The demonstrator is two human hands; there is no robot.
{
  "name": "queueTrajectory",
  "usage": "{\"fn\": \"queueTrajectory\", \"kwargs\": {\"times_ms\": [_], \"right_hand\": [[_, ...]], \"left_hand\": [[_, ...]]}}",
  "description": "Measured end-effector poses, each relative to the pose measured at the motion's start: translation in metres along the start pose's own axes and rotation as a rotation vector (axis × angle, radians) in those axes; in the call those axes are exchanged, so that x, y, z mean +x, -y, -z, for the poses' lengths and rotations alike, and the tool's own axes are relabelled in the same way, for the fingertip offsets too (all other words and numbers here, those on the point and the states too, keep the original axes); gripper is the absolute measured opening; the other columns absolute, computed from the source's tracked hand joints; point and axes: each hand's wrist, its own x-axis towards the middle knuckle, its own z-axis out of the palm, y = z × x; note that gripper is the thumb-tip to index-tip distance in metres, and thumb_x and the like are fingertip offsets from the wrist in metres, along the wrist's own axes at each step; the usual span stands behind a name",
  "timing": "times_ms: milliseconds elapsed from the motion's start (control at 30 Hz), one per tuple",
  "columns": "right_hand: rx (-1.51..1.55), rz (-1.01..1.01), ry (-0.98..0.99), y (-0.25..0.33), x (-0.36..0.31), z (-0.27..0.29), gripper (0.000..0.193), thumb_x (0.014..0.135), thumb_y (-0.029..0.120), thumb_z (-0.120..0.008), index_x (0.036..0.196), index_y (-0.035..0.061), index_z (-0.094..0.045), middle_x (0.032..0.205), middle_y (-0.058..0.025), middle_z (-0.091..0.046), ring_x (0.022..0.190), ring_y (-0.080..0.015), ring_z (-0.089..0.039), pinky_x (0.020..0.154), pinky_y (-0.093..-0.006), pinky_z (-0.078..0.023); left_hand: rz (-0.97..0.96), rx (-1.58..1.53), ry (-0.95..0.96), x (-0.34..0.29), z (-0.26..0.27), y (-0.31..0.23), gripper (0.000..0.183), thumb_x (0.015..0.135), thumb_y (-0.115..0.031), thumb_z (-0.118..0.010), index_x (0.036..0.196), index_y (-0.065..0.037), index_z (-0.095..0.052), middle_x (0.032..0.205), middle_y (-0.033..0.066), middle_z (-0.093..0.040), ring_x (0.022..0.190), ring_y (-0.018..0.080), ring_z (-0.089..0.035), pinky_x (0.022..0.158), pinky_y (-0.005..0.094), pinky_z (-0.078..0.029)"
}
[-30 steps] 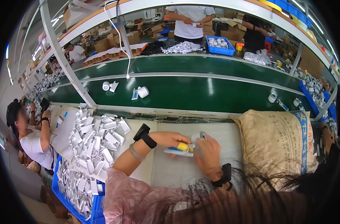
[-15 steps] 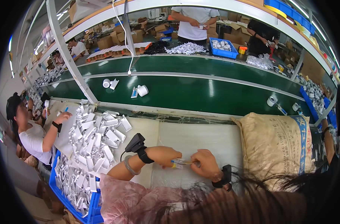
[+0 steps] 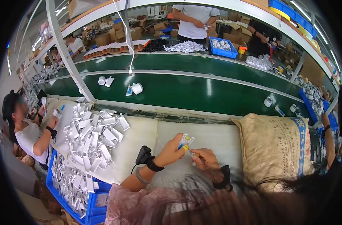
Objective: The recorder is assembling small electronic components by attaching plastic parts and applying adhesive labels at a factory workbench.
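My left hand [image 3: 171,152] grips a small white-and-clear plastic fitting [image 3: 185,141] with yellow and blue parts, its open end tilted upward. Close by on the right, my right hand [image 3: 206,160] is closed in a pinch; a small pale bit shows at its fingertips, too small to name. Both hands are above a pale padded work surface [image 3: 201,131]. Beyond my left forearm lies a heap of white plastic housings [image 3: 92,140]. More of these fill a blue bin [image 3: 97,208] at the lower left.
A stuffed tan woven sack [image 3: 270,146] lies to the right. Past the table edge runs a green conveyor belt [image 3: 186,90] carrying white round lamp-like heads [image 3: 137,88]. A metal post [image 3: 66,52] stands at left, with a co-worker [image 3: 28,131] beside it; others work across the belt.
My left hand has risen and turned, bringing the fitting from lying level to pointing upward. My right hand has drawn slightly down from it. The co-worker at left has pulled an arm back from the heap.
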Motion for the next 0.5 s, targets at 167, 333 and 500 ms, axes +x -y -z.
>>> {"fn": "queueTrajectory", "kwargs": {"times_ms": [167,333,500], "right_hand": [[-0.112,0.078,-0.029,0.001,0.001,0.0,0.022,0.084,0.01,-0.067,0.104,0.0035,-0.063,0.072,-0.0074,-0.058,0.062,-0.0226,-0.058,0.056,-0.0321,-0.046],[-0.307,0.116,-0.061,0.002,-0.001,-0.002,0.022,0.081,0.013,-0.069,0.101,0.0074,-0.064,0.075,-0.0054,-0.06,0.073,-0.0243,-0.059,0.081,-0.0385,-0.045],[-0.456,0.148,-0.106,-0.01,-0.006,-0.009,0.023,0.081,0.009,-0.068,0.104,0.008,-0.065,0.083,-0.0035,-0.065,0.075,-0.0205,-0.061,0.096,-0.0412,-0.04]], "left_hand": [[-0.02,-0.213,0.072,-0.004,0.007,0.011,0.031,0.088,-0.005,-0.05,0.117,-0.005,-0.04,0.09,0.0052,-0.056,0.063,0.0113,-0.055,0.056,0.0264,-0.049],[0.003,-0.318,0.084,-0.005,0.008,0.007,0.024,0.095,-0.009,-0.044,0.119,-0.006,-0.041,0.089,0.0056,-0.056,0.063,0.0106,-0.054,0.055,0.0254,-0.047],[-0.021,-0.19,0.022,-0.007,0.002,0.004,0.022,0.098,-0.01,-0.041,0.12,-0.006,-0.041,0.088,0.006,-0.055,0.064,0.0104,-0.054,0.054,0.0256,-0.047]]}}
